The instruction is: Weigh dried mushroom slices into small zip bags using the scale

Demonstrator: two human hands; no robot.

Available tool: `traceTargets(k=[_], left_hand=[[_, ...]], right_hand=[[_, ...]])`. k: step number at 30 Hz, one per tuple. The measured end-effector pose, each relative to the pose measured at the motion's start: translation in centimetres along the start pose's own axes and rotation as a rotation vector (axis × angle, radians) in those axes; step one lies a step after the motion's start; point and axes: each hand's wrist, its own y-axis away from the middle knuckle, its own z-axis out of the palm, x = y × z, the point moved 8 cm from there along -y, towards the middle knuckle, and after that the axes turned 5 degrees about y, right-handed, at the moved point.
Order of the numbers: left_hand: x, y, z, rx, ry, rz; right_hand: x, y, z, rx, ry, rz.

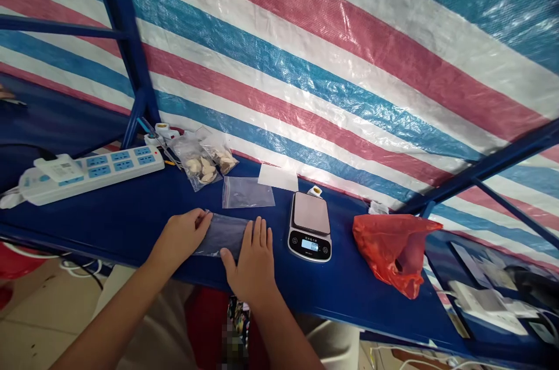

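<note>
A flat dark grey pouch [222,235] lies on the blue table top [131,230] between my two hands. My left hand [181,236] grips the pouch's left end. My right hand [252,259] rests on its right end with the fingers spread. To the right of my right hand stands a digital kitchen scale [310,224] with nothing on its platform and its display lit. An empty-looking clear plastic bag [247,192] lies just beyond the pouch. Behind it are two clear bags of pale lumps [194,163].
A white sheet of paper [278,176] lies behind the scale. A crumpled red plastic bag [393,253] is on the right, and a white power strip [91,175] on the left. Blue steel frame bars and a striped tarpaulin [305,67] stand behind the table.
</note>
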Motion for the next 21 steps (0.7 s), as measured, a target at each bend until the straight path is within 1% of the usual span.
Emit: traceTargets(k=[4,7,9,10,12,14,15,16,18,19,21], left_hand=[[-0.7,0.5,-0.8,0.055,0.106,-0.013],[-0.5,0.9,-1.1,0.107,0.206,0.054],[0.5,0.9,-1.5,0.156,0.264,0.127],[1.4,0.7,-1.8,0.172,0.286,0.168],[4.1,-0.5,-2.4,0.180,0.297,0.268],[7.9,-2.9,-3.0,0.176,0.256,0.379],[10.0,-4.6,-3.1,0.171,0.208,0.434],[11.9,-6.7,-2.9,0.159,0.164,0.452],[15.1,-11.4,-2.0,0.124,0.135,0.455],[16.4,-13.7,-1.2,0.106,0.118,0.444],[18.2,-17.8,1.0,0.064,0.077,0.397]], right_hand=[[0.9,0.9,-0.6,0.017,-0.089,0.010],[2.5,2.6,-1.3,0.098,-0.239,0.084],[4.2,4.5,-2.1,0.201,-0.308,0.120],[5.1,5.7,-2.6,0.264,-0.320,0.116],[7.1,8.1,-3.8,0.399,-0.301,0.087],[9.4,10.5,-5.1,0.552,-0.244,0.070],[10.6,11.5,-5.7,0.613,-0.206,0.068],[11.8,12.3,-6.2,0.664,-0.168,0.073],[13.9,13.4,-7.1,0.751,-0.106,0.106],[14.8,13.7,-7.5,0.786,-0.087,0.132],[16.1,14.1,-7.8,0.828,-0.066,0.174]])
